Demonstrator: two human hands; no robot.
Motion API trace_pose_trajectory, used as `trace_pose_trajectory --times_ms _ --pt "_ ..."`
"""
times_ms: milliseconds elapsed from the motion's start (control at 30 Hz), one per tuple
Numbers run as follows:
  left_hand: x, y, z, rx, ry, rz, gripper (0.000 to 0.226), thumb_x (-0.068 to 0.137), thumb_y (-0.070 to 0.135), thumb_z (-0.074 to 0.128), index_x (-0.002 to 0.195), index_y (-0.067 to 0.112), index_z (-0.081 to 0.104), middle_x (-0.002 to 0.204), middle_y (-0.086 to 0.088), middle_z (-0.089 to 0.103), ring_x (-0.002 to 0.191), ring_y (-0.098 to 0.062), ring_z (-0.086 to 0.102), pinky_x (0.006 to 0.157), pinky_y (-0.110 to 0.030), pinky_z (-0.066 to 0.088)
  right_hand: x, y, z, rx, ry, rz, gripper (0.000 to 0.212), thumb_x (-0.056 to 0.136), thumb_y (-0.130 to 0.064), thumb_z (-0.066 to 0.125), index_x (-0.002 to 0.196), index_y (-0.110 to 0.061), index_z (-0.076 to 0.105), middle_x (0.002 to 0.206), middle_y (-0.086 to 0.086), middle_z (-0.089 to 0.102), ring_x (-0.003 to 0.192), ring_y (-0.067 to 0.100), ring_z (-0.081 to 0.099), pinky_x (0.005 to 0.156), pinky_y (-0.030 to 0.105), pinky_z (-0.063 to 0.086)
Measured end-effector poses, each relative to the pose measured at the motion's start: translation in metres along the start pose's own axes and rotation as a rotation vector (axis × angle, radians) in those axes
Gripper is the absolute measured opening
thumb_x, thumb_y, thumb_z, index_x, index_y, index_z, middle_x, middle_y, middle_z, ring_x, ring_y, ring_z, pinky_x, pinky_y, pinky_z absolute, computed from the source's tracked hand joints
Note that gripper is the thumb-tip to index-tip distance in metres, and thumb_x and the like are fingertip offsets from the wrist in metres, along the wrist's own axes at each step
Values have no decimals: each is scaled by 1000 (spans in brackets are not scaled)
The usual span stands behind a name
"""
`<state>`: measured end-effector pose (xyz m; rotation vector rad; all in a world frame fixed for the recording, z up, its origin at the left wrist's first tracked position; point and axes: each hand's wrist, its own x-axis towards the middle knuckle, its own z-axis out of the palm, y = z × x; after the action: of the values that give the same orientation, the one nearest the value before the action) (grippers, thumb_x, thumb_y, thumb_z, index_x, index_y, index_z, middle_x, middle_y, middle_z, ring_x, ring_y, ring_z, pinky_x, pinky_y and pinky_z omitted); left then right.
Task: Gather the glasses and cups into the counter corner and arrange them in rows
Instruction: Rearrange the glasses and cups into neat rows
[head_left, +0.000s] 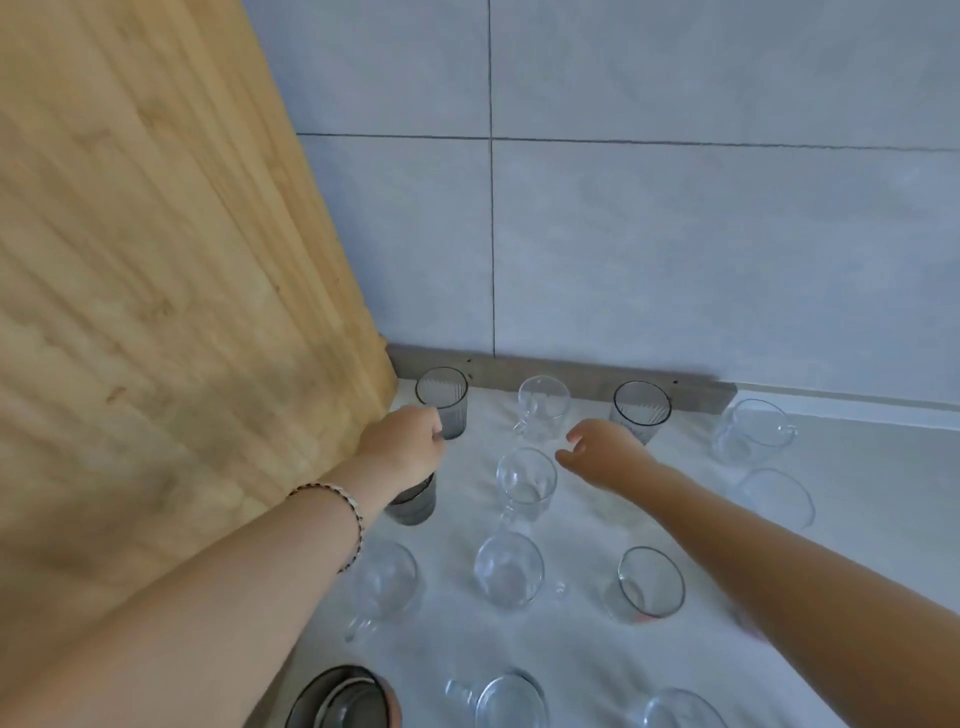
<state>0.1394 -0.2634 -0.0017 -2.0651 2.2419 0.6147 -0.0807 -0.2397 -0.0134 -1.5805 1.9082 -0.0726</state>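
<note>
Glasses and cups stand in rough rows on the white counter (597, 660) near the corner. In the back row are a grey ribbed glass (442, 396), a clear handled cup (544, 410) and a second grey glass (642, 409). My left hand (405, 447) is curled over the rim of another grey glass (414, 505) just in front of the corner one. My right hand (605, 453) hovers open between the back clear cup and the second grey glass, holding nothing. Clear cups (527, 483) (509, 570) (384, 578) and a dark-rimmed glass (650, 583) stand nearer to me.
A tall wooden panel (156, 260) walls off the left side, and a tiled wall (675, 234) with a grey strip (582, 375) closes the back. More clear cups sit at the right (756, 428) (777, 497) and at the front (511, 701) (680, 711). A dark bowl (343, 699) lies front left.
</note>
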Motion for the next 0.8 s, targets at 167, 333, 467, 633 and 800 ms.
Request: trace_pose_trajectory --times_ms 167,333,467,633,800 --pt "58 -14 3 53 -7 -28 57 90 30 53 138 8 31 141 -13 39 125 -32 45 95 -42 44 36 -18 7 66 70 155 56 89 -33 56 138 -11 41 139 10 46 119 26 54 95 33 45" --pt "95 -25 24 -137 -72 -89 109 79 44 69 150 12 -6 159 -12 -2 146 -31 19 114 -43 34 72 -28 14 178 116 236 85 82 -40 66 146 -12 17 146 10 32 121 29 52 97 38 45" --pt "113 -24 39 -450 -89 -238 112 74 38 76 151 17 -3 159 -10 4 141 -30 31 108 -37 36 101 -25 22 255 85 315 113 75 -44 74 150 -16 -6 151 15 20 127 32 48 101 40 42" --pt "130 -27 53 -726 24 -243 81 70 21 81 136 14 35 136 -9 47 123 -29 48 85 -31 41 125 -25 37 241 116 271 94 76 -36 75 145 -9 18 143 12 33 119 27 52 88 33 47" --pt "142 -33 46 -678 -18 -141 75 74 16 77 135 15 34 118 -1 44 97 -18 44 64 -21 39 141 -30 39 189 71 94 89 74 -28 76 144 -21 23 140 7 37 120 24 50 87 29 43"
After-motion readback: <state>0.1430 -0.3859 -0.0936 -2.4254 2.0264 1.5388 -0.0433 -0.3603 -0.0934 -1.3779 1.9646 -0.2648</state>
